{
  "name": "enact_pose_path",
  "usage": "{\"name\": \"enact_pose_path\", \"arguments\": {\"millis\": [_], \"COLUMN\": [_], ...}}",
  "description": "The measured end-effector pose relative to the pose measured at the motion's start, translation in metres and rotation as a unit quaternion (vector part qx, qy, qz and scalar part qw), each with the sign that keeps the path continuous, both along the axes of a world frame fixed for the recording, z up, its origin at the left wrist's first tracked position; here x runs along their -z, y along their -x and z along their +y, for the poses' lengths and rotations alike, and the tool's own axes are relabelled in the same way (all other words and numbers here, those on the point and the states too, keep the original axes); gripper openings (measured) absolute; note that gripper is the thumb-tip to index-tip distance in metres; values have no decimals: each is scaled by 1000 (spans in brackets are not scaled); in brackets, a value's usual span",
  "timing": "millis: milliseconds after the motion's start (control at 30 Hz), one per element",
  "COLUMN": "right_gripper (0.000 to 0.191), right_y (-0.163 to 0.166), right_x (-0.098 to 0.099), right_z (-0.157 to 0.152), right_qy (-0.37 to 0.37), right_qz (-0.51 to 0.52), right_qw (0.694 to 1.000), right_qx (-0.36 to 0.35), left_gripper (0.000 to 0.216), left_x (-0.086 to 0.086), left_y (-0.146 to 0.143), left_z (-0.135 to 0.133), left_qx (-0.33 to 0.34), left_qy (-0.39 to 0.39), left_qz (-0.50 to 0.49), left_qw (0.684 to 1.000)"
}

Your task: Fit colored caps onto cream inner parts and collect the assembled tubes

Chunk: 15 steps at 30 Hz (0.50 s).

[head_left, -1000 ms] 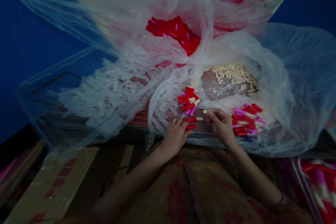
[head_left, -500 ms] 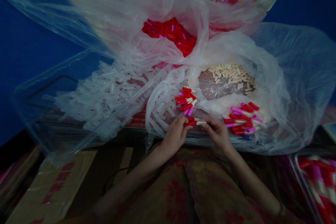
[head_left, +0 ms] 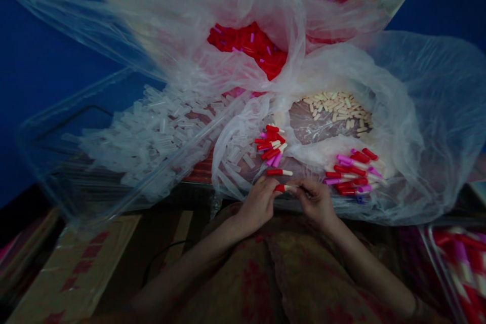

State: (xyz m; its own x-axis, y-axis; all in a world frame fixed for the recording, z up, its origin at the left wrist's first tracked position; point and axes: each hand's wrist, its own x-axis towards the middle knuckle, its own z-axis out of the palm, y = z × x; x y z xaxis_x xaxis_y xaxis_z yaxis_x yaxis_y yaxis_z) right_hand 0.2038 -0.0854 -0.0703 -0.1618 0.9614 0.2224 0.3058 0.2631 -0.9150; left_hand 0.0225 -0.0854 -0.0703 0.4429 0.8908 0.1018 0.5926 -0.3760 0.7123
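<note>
Between my two hands is a small tube-shaped piece (head_left: 280, 188), red at one end and cream at the other. My left hand (head_left: 257, 203) is closed around its red part. The fingertips of my right hand (head_left: 314, 201) pinch its cream end. Just beyond my fingers another red-and-cream piece (head_left: 279, 172) lies flat on the plastic. A small heap of red, purple and cream pieces (head_left: 271, 148) sits past my left hand. Right of my right hand is a second heap of similar pieces (head_left: 351, 171).
Loose cream plugs (head_left: 337, 106) lie in an open plastic bag (head_left: 398, 106). Clear short tubes (head_left: 148, 131) pile up in and around a clear bin (head_left: 72, 98) on the left. Red parts (head_left: 248, 45) fill a bag behind. A full container (head_left: 451, 263) stands at lower right.
One red-and-cream piece that was by my left fingers now lies alone on the plastic. Both hands have drawn slightly toward my body, holding the other piece.
</note>
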Motion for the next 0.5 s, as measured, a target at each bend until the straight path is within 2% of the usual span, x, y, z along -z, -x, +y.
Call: {"name": "enact_pose_path", "arguments": {"millis": [133,267,367,433,500], "right_gripper": [14,21,32,36,29], "right_y": [4,-1,-10,-13,-12], "right_x": [-6,-4,-1,2,6], "right_z": [-1,8,24,35,42], "right_qy": [-9,58,77,47,11], "right_qz": [-35,-10,0,-85,-215], "right_qw": [999,996,992,993,975], "right_qx": [-9,-72,-104,-71,-49], "left_gripper": [16,16,12,11,17], "left_x": [0,1,2,1,-1], "left_y": [-1,3,8,12,13], "left_z": [-3,0,5,9,13], "left_qx": [-2,2,-62,-115,-146], "left_qy": [-28,-35,-34,-35,-32], "left_qz": [20,45,61,50,23], "left_qw": [999,998,996,992,988]}}
